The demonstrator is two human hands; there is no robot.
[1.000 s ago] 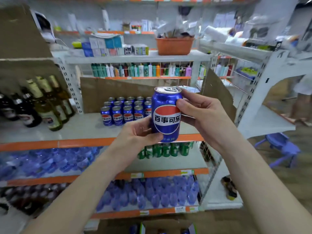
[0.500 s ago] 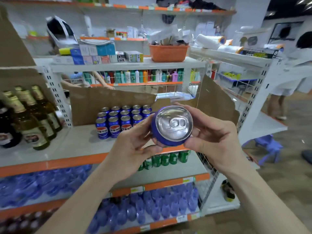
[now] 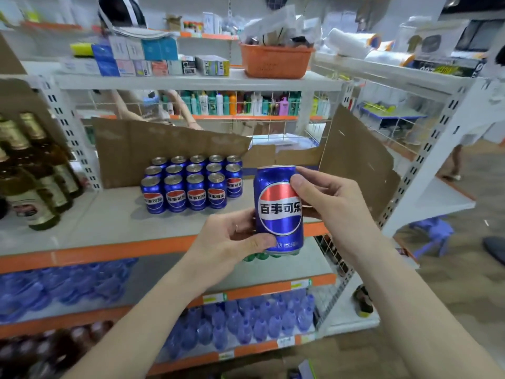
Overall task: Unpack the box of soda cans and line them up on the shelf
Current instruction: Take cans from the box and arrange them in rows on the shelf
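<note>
**Can held short of the row**

Grey metal shelf with orange edge (image 3: 109, 222), block of shelved blue soda cans (image 3: 191, 184). Upright blue aluminium cola can (image 3: 280, 212) before it, pinched by left hand (image 3: 232, 242) low, right hand (image 3: 328, 203) high. Risk: clipping neighbours, toppling them.

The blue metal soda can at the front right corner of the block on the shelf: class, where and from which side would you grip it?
Probably round the blue metal soda can's upright side wall, coming from the front; neighbouring cans crowd its other sides.
</note>
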